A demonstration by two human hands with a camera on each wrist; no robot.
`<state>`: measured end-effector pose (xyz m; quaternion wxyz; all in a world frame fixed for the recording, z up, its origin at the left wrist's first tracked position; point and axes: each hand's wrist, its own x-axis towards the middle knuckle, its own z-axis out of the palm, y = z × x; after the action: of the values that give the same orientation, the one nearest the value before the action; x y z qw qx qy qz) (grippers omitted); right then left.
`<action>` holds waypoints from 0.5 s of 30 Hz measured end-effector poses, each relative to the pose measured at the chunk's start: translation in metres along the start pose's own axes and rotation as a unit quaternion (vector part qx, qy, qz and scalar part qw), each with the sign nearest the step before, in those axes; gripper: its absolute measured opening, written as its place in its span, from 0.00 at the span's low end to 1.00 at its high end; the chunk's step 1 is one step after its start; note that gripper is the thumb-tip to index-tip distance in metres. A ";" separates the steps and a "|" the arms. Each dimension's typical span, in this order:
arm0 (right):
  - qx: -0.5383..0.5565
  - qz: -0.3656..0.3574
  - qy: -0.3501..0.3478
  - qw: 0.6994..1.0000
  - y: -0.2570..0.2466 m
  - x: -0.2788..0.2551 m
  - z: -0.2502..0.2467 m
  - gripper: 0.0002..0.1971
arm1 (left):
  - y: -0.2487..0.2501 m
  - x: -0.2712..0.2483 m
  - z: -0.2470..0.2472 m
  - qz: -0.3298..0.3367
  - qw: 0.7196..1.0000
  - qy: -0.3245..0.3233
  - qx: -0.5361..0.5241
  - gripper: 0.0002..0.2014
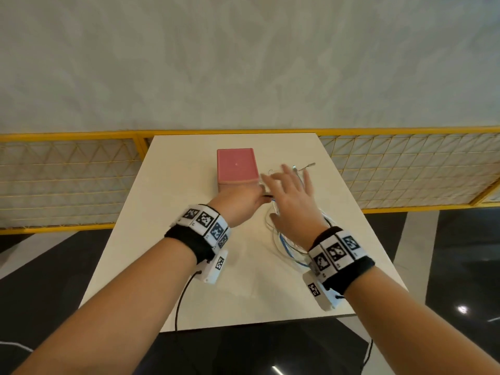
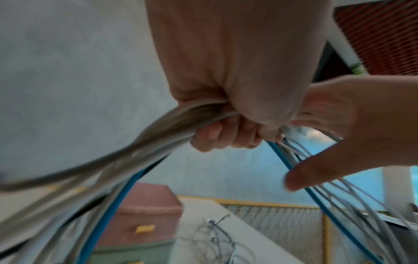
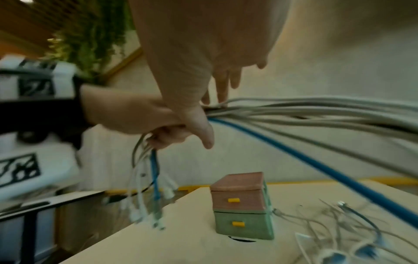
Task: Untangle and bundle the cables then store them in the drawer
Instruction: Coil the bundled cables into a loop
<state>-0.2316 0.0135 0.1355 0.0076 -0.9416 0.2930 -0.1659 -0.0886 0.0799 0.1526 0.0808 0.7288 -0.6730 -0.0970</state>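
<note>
A bundle of grey and white cables with one blue cable runs through my left hand, which grips it in a fist. In the head view my left hand sits just in front of the small drawer unit. My right hand hovers over the cable loops with fingers spread and straight, holding nothing. The right wrist view shows the cables fanning right from my left hand, plug ends dangling below it. The drawer unit has a pink upper and a green lower drawer, both closed.
More thin loose cables lie on the table right of the drawer unit. A yellow mesh fence runs behind the table. Bare tabletop lies near the front edge; dark floor surrounds it.
</note>
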 end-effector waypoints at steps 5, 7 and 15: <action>0.121 0.025 -0.014 0.992 -0.009 0.017 -0.010 0.14 | 0.017 -0.002 -0.017 0.031 0.999 0.021 -0.024 0.14; 0.139 0.047 0.011 0.989 -0.002 0.019 -0.015 0.09 | 0.008 -0.009 -0.017 0.040 0.994 0.042 -0.088 0.15; 0.276 0.171 0.004 0.946 0.020 0.005 -0.014 0.09 | -0.023 -0.026 -0.007 0.008 0.993 0.069 -0.099 0.12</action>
<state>-0.2428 -0.0049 0.1484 0.2944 -0.8377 0.3921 -0.2404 -0.0662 0.1076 0.1543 0.1990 0.7171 -0.6584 -0.1122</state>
